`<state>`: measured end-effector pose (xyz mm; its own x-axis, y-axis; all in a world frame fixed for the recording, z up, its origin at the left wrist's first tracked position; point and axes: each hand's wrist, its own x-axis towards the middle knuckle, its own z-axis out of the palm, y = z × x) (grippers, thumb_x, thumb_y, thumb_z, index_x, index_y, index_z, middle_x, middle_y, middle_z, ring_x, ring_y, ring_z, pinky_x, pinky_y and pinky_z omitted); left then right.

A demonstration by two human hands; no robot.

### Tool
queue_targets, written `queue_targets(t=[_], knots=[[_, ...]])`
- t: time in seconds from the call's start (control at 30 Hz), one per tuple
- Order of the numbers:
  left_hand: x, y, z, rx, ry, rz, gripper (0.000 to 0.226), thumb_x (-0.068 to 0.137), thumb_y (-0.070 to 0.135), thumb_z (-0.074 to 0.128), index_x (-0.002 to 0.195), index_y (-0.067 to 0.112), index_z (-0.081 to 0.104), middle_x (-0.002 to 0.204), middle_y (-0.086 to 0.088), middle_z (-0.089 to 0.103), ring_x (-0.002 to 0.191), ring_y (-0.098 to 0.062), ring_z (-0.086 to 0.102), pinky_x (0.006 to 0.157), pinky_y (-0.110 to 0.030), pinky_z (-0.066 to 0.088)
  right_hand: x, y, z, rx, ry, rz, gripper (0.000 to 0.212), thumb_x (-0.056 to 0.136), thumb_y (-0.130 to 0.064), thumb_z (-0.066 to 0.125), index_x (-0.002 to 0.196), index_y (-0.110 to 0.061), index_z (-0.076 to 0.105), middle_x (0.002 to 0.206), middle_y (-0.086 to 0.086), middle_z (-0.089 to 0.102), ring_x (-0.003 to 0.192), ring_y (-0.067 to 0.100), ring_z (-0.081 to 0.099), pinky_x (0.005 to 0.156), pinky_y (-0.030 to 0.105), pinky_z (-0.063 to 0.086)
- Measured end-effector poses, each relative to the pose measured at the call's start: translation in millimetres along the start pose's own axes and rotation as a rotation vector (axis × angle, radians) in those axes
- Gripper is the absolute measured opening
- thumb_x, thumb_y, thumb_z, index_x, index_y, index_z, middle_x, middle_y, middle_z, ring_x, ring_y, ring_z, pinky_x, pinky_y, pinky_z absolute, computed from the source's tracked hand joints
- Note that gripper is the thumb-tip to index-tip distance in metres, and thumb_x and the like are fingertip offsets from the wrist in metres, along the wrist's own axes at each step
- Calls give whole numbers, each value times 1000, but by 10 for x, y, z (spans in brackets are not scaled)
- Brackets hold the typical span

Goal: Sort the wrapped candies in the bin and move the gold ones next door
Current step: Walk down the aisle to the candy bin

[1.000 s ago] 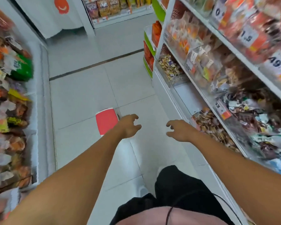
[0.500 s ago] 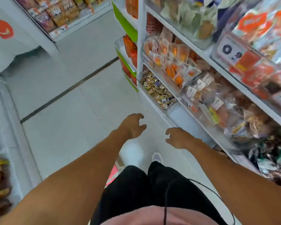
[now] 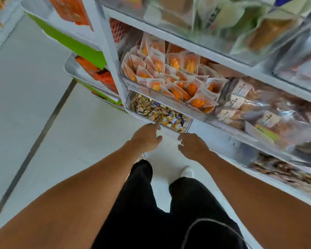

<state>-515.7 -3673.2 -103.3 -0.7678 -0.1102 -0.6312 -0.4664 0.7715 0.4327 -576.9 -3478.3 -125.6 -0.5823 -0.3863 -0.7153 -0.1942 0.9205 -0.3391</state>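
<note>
The person had bare forearms with no sleeves in view, wide black trousers [image 3: 169, 216], white shoes [image 3: 187, 171], a thin dark cord [image 3: 207, 221] curving over the right trouser leg, and nothing on the left hand [image 3: 146, 139] or right hand [image 3: 193, 146]

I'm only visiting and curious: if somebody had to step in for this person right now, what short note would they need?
Left hand: open, holding nothing, fingertips close to the front edge of the candy bin; contact can't be told.
Right hand: open, holding nothing, just below the bin's right corner.
Wrapped candies: gold and blue ones mixed together in the bin on the low shelf.
The neighbouring compartment to the right looks bare.
Done: nothing sorted that shows.
Left: pick out the gold ones and move them next door.
</note>
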Motion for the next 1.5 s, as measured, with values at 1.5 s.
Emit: queue_targets(t=[1.5], knots=[[2144, -1373, 1303, -31, 836, 989, 15, 75, 24, 84, 74, 16, 72, 73, 10, 58, 72, -9, 53, 64, -29, 41, 1819, 376, 1619, -115, 1203, -324, 27, 92, -36, 66, 73, -17, 68, 58, -1, 52, 63, 25, 50, 54, 34, 32]])
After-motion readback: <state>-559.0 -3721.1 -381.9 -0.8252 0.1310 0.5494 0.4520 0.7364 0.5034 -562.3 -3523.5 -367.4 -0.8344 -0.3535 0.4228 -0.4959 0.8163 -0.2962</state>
